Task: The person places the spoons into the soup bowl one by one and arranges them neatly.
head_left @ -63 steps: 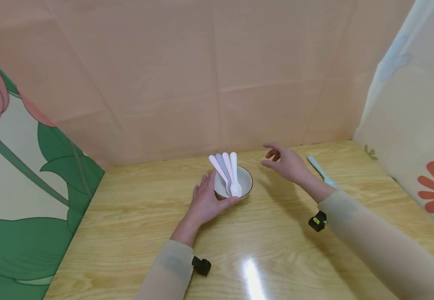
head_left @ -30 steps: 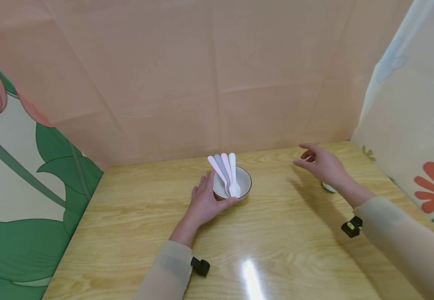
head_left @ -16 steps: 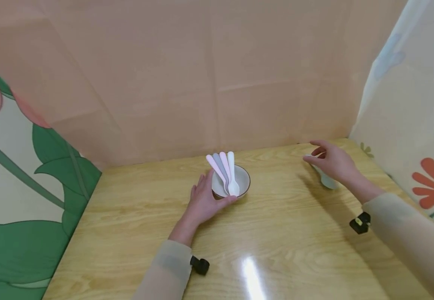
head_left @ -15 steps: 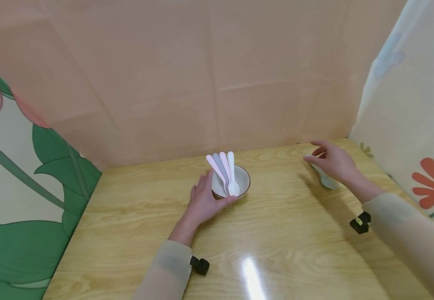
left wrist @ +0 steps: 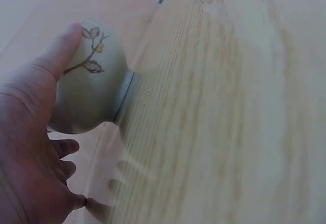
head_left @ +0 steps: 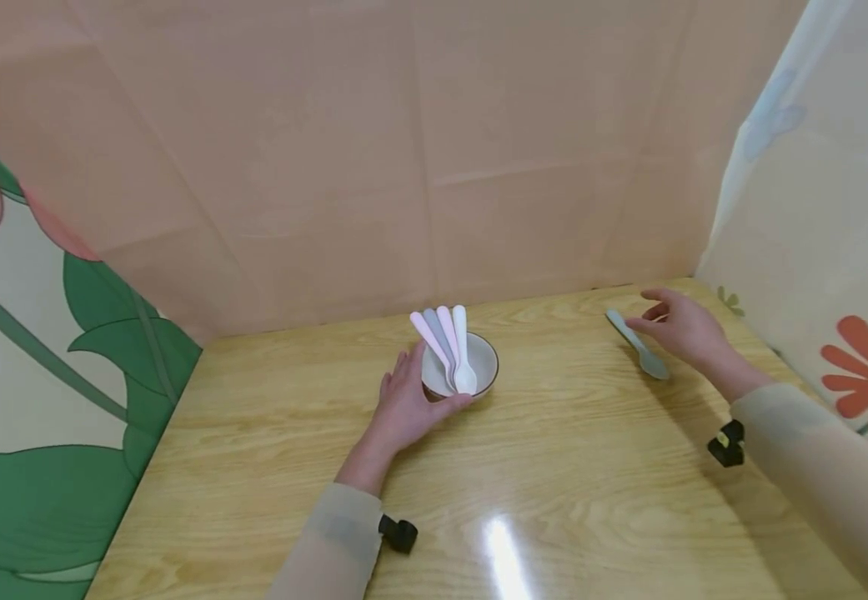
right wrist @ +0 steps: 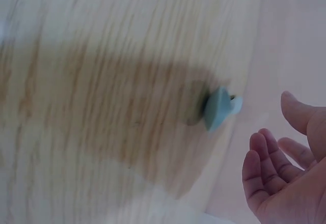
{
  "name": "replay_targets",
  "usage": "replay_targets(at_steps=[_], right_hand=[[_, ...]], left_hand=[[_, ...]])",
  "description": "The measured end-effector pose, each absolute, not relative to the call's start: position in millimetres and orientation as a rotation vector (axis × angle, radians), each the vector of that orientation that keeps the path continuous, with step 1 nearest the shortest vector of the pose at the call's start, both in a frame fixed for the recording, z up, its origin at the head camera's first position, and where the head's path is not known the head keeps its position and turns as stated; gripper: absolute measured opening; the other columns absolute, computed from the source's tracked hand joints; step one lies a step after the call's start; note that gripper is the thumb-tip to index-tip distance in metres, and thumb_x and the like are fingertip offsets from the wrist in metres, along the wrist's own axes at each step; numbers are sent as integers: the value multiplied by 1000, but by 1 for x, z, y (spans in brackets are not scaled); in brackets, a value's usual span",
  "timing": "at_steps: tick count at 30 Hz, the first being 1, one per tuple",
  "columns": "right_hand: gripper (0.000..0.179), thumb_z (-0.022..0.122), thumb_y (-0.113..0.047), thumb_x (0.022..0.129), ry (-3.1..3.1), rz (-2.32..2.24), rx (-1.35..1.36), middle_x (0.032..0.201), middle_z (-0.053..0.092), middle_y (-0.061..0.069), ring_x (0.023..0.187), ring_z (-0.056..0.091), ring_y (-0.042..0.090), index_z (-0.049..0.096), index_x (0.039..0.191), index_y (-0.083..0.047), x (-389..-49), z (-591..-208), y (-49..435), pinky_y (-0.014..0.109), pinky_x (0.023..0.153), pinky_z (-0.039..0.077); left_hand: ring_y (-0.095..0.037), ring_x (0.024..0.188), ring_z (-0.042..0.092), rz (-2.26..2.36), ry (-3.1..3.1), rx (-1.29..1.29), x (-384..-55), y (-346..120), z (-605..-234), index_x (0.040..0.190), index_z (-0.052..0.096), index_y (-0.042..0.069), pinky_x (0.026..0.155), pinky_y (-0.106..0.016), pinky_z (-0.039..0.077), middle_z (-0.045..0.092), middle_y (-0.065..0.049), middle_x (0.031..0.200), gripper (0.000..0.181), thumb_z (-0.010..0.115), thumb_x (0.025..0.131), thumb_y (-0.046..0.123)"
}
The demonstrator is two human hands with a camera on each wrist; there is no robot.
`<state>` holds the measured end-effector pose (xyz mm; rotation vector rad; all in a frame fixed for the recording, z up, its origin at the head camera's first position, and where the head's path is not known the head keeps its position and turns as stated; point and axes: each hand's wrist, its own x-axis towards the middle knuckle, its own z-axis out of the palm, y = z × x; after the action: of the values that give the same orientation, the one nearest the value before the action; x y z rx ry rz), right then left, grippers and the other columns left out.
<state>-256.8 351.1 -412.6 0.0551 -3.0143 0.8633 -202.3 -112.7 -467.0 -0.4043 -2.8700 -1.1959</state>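
Note:
My left hand (head_left: pixel 407 406) grips a small white bowl (head_left: pixel 486 360) with a brown rim, its thumb on the near side. In the left wrist view the bowl (left wrist: pixel 97 89) shows a painted branch on its outside. Several small spoons lean in it: two pink, a grey one and a white spoon (head_left: pixel 466 375) at the right, handles fanned over the far rim. On the table at the right lies a light blue-green spoon (head_left: pixel 654 364). Beside its handle hovers my right hand (head_left: pixel 684 332), loosely curled and holding nothing; the right wrist view shows it apart from the spoon (right wrist: pixel 218 109).
The wood-grain table (head_left: pixel 554 467) ends at a plain peach backdrop (head_left: pixel 313 208). A flower-printed sheet (head_left: pixel 801 250) stands at the right, and green leaves are printed on the left one (head_left: pixel 36 500).
My right hand has moved right, from near the bowl to above and then just right of the blue-green spoon, baring its handle. The left hand stays on the bowl.

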Motion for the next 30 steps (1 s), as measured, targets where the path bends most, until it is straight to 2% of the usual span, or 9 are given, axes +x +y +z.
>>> replay_targets(at_steps=[9, 18, 30], right_hand=[[85, 66, -50, 110, -3046, 913, 39, 138, 63, 36, 120, 63, 53, 36, 165, 8, -262, -428, 362, 65, 95, 51], [83, 60, -49, 113, -3087, 905, 25, 142, 58, 42, 124, 60, 58, 33, 166, 9, -265, -436, 367, 69, 100, 49], [83, 61, -43, 114, -3145, 916, 23, 143, 54, 45, 127, 57, 60, 26, 167, 12, -262, -432, 360, 72, 105, 47]], left_hand=[[-42, 168, 15, -1201, -2860, -405, -201, -115, -468, 177, 19, 17, 132, -67, 12, 34, -14, 177, 124, 84, 87, 72], [-43, 167, 15, -1206, -2858, -409, -201, -114, -468, 177, 19, 16, 131, -67, 12, 34, -14, 177, 124, 84, 87, 72], [-39, 168, 13, -1213, -2875, -404, -201, -114, -466, 178, 17, 21, 132, -65, 10, 32, -10, 179, 124, 84, 87, 73]])
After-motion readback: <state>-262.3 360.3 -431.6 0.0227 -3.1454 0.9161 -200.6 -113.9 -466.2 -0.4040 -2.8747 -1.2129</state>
